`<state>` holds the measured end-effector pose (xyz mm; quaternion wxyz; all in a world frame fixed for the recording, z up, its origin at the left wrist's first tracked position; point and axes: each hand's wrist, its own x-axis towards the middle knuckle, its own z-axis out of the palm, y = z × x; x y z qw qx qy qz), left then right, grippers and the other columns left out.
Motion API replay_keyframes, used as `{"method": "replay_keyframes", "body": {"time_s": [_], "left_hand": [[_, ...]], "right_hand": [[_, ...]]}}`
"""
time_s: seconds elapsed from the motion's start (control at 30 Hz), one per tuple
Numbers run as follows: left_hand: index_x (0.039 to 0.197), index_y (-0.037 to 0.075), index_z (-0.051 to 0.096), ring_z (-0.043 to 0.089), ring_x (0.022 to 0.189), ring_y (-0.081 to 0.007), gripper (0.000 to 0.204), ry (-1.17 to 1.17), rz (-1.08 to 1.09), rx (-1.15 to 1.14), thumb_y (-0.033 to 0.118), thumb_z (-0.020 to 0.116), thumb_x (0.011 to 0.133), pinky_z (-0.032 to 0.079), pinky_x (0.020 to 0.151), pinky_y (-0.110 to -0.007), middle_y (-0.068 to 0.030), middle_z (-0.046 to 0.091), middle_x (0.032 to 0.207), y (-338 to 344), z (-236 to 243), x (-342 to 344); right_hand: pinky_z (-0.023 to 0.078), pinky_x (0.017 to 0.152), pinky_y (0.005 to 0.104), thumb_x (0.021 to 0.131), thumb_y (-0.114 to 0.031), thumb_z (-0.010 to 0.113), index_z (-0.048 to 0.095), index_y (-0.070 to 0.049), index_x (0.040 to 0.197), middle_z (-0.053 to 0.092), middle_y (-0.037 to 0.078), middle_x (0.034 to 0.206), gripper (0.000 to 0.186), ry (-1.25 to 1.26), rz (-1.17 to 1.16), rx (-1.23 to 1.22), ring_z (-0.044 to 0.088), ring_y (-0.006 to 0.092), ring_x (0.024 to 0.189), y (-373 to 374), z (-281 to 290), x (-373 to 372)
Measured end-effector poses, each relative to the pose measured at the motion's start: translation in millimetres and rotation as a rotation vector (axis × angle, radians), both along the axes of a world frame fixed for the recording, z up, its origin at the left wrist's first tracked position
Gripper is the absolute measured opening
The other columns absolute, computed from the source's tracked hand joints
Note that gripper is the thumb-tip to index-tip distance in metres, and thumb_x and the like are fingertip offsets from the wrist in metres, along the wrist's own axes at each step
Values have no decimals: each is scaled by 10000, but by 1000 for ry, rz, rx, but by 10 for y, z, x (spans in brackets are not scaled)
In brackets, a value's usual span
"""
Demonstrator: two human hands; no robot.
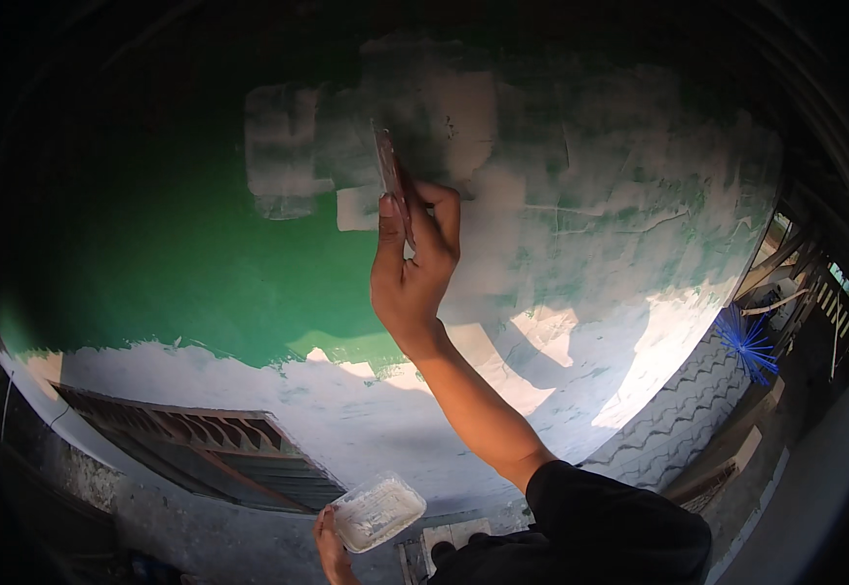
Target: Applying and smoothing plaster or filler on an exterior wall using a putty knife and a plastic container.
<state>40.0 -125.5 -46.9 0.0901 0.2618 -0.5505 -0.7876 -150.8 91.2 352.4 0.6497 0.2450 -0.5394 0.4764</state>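
Note:
My right hand (413, 278) reaches up to the wall with its fingers pinched round a thin, flat putty knife (391, 174). The blade's tip is at the wall surface, over a whitish smeared patch. Green paint (229, 263) covers the wall's left part; thin pale filler (629, 185) is spread across the upper middle and right, letting some green through. Low in the view, my left hand (331, 548) grips a shallow clear plastic tray (416, 497) by its left side. White paste coats the inside of the tray.
Below the green area the wall is white, with a barred, slatted window or vent (210, 444) at lower left. To the right are grey wavy-patterned paving (683, 419), blue bristles (748, 343) and wooden pieces (736, 463). Sunlight falls on the lower right wall.

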Motion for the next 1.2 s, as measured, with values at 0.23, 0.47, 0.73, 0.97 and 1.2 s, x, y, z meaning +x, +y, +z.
{"method": "replay_keyframes", "body": {"time_s": [0.23,0.47,0.73,0.97,1.2], "left_hand": [[984,2,692,577,801,-146,317,-24,-18,7,301,590,975,459,745,-306,-31,644,867,-12,34,48],[979,2,694,576,771,-144,313,-23,18,10,296,587,974,460,730,-306,-32,645,839,-12,-4,23],[986,-5,691,581,775,-154,322,6,18,10,302,593,970,463,728,-314,-43,645,844,21,31,54],[1025,-3,668,608,851,-175,304,-69,-18,-31,277,557,980,487,779,-322,-64,645,922,-29,56,16],[988,4,694,588,791,-149,316,-10,27,13,304,594,971,469,732,-316,-40,657,863,-16,16,-20]], "right_hand": [[446,758,271,986,-51,550,622,-12,1301,513,55,1051,326,64,-330,-171,519,146,922,633,34,-167],[431,792,350,727,72,604,660,-48,1272,540,60,1026,561,2,-396,33,480,254,901,-21,-295,-414],[438,749,338,827,86,600,668,-46,1247,540,59,1006,445,-28,-57,149,505,224,904,-323,-437,-207],[438,850,328,852,115,540,601,11,1315,528,100,1157,478,71,-314,-13,484,233,1027,227,187,-140],[380,989,431,657,112,661,593,-3,1320,486,116,1220,676,-118,-443,199,423,328,1123,-216,78,-572]]}}
